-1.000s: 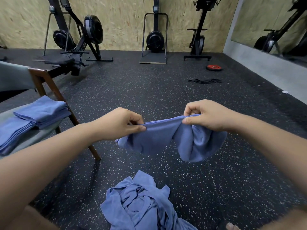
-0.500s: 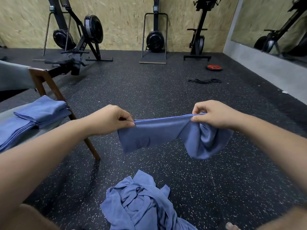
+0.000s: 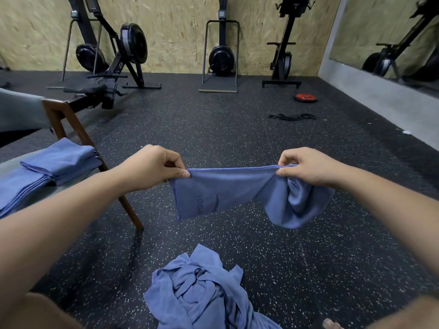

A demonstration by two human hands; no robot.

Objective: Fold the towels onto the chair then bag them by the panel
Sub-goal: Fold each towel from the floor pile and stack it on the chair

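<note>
A blue towel (image 3: 228, 188) hangs stretched in the air between my hands. My left hand (image 3: 152, 166) pinches its top left corner. My right hand (image 3: 308, 166) pinches the top edge further right, and the rest of the cloth bunches and droops below that hand. On the floor in front of me lies a crumpled heap of blue towels (image 3: 202, 293). At the left, folded blue towels (image 3: 47, 169) lie stacked on the seat of a chair (image 3: 71, 124) with wooden legs.
Black speckled rubber floor all around. Rowing machines (image 3: 114, 62) and other exercise machines (image 3: 222, 53) stand along the far wooden wall. A red weight plate (image 3: 306, 97) and a black band (image 3: 292, 116) lie on the floor at right. A mirror wall runs along the right.
My hands have drawn apart, the left going left and the right going right, so the towel's top edge is now pulled straight and more of the cloth hangs flat.
</note>
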